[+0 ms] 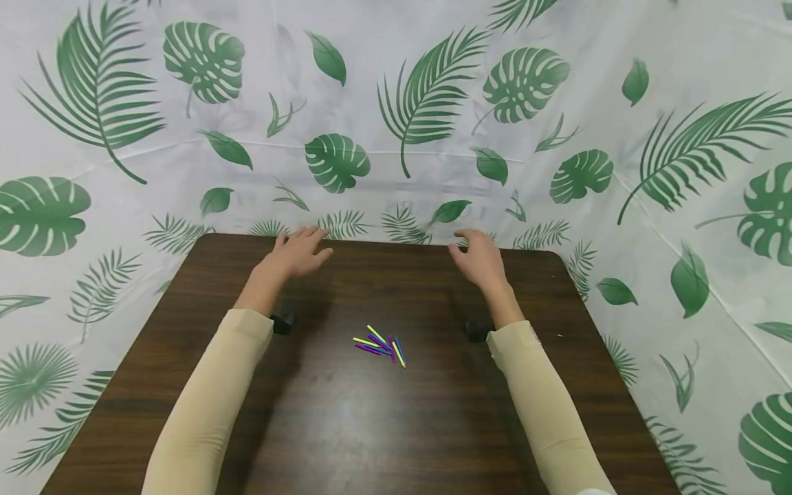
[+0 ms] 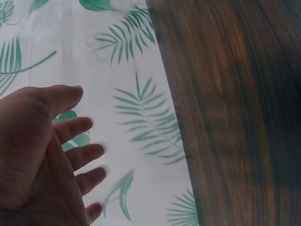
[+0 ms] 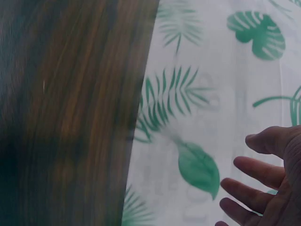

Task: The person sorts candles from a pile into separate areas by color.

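In the head view a small loose pile of thin sticks [image 1: 382, 346], yellow, purple and blue, lies crossed on the dark wooden table [image 1: 353, 426]. My left hand [image 1: 295, 253] reaches past the pile toward the far left part of the table, fingers spread and holding nothing. On the other side my right hand [image 1: 480, 260] is held near the far edge, its fingers loosely bent around nothing. Both wrist views show the hands with fingers apart, the left hand [image 2: 51, 146] and the right hand [image 3: 265, 181], each over the table's far edge and the patterned sheet.
A white sheet with green leaves [image 1: 433, 185] hangs behind the table and along its sides. Dark wrist-camera mounts sit under each wrist, the left mount [image 1: 284, 323] and the right mount [image 1: 477, 331]. A tiny yellow speck [image 1: 559, 335] lies at the table's right.
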`<state>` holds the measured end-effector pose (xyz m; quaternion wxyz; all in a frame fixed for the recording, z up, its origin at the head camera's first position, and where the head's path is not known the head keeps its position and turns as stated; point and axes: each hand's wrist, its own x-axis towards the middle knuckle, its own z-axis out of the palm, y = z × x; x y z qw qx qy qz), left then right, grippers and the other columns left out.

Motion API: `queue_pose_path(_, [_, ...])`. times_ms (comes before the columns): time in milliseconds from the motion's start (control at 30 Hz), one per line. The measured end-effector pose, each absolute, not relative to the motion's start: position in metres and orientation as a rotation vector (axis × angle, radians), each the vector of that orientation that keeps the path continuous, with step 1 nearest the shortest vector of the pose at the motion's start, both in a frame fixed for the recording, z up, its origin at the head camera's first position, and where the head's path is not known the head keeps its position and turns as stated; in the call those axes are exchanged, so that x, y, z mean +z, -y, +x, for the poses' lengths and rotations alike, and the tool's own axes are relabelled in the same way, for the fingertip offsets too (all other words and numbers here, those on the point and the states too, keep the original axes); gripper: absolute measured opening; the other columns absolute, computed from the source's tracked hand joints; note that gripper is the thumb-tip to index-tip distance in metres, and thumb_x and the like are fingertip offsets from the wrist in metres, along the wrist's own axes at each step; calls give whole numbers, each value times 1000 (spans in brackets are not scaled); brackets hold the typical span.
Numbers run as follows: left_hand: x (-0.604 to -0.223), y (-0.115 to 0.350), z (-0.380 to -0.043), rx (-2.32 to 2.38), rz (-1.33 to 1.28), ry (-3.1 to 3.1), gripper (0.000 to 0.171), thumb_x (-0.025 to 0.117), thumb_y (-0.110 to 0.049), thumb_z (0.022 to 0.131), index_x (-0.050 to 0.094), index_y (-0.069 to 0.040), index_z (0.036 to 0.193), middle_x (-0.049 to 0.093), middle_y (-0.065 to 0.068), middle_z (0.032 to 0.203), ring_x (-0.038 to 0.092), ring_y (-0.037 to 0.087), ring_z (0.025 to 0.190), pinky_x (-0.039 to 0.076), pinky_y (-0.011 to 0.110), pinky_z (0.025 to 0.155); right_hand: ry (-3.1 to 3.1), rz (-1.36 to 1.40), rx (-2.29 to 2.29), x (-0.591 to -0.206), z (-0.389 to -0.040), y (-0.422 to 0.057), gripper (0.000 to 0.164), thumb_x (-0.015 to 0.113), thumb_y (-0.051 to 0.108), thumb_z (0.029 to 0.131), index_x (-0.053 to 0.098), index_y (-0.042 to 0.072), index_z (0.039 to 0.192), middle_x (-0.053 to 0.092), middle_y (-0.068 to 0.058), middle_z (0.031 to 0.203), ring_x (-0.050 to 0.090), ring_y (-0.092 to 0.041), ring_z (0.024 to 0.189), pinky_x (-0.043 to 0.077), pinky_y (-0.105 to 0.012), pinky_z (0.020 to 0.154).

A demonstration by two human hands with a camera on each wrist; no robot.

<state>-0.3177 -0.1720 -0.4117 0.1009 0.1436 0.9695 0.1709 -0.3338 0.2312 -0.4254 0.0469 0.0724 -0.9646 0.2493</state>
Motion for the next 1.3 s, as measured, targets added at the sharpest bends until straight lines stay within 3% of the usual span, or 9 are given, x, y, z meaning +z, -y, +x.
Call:
queue_pose_path(133, [-418, 165, -313, 641, 485, -2798, 57, 45, -39, 115, 44, -7, 162, 47, 20, 166, 41, 43, 156, 27, 66, 127, 2887, 215, 910, -434, -324, -220, 42, 60, 39, 109, 65, 16, 145, 66, -11, 147, 62, -37, 135, 48, -64, 108])
queue_pose_path(233, [-426, 161, -307, 764, 546, -2736, 51, 49, -37, 115, 54, -5, 154, 58, 19, 156, 53, 41, 147, 42, 62, 120, 2892, 237, 969, -441, -315, -211, 37, 62, 40, 108, 68, 19, 137, 73, -7, 132, 69, -33, 119, 52, -61, 98])
queue_pose_path(400, [-442, 153, -297, 903, 641, -2673, 38, 54, -29, 114, 64, -5, 142, 68, 18, 139, 65, 37, 129, 52, 57, 109, 2908, 296, 1050, -450, -308, -199, 28, 66, 38, 106, 73, 19, 125, 74, -4, 103, 67, -27, 89, 51, -48, 76])
queue_pose_path(500, [-451, 144, -289, 946, 680, -2631, 32, 56, -26, 113, 66, -7, 137, 71, 15, 131, 66, 33, 123, 53, 54, 106, 2909, 317, 1116, -453, -305, -193, 22, 69, 35, 106, 75, 18, 118, 68, -4, 90, 60, -25, 75, 47, -41, 67])
queue_pose_path(633, [-465, 136, -279, 961, 675, -2596, 30, 57, -25, 113, 68, -7, 135, 72, 11, 127, 67, 30, 121, 54, 52, 105, 2934, 398, 1177, -459, -299, -181, 19, 71, 34, 104, 75, 18, 112, 61, -4, 83, 55, -23, 71, 44, -37, 63])
queue_pose_path(1067, [-502, 121, -250, 1036, 686, -2508, 23, 59, -13, 111, 71, -5, 128, 75, 11, 121, 69, 24, 111, 56, 49, 101, 3148, 659, 1090, -495, -279, -137, 13, 74, 31, 101, 75, 19, 99, 65, 0, 81, 56, -17, 69, 45, -34, 62])
queue_pose_path(1300, [-515, 117, -249, 1048, 674, -2483, 15, 64, -17, 109, 72, -7, 117, 72, 5, 102, 63, 16, 89, 55, 38, 84, 3333, 758, 974, -504, -272, -120, 11, 74, 30, 102, 75, 20, 97, 67, 1, 83, 57, -18, 72, 44, -34, 65])
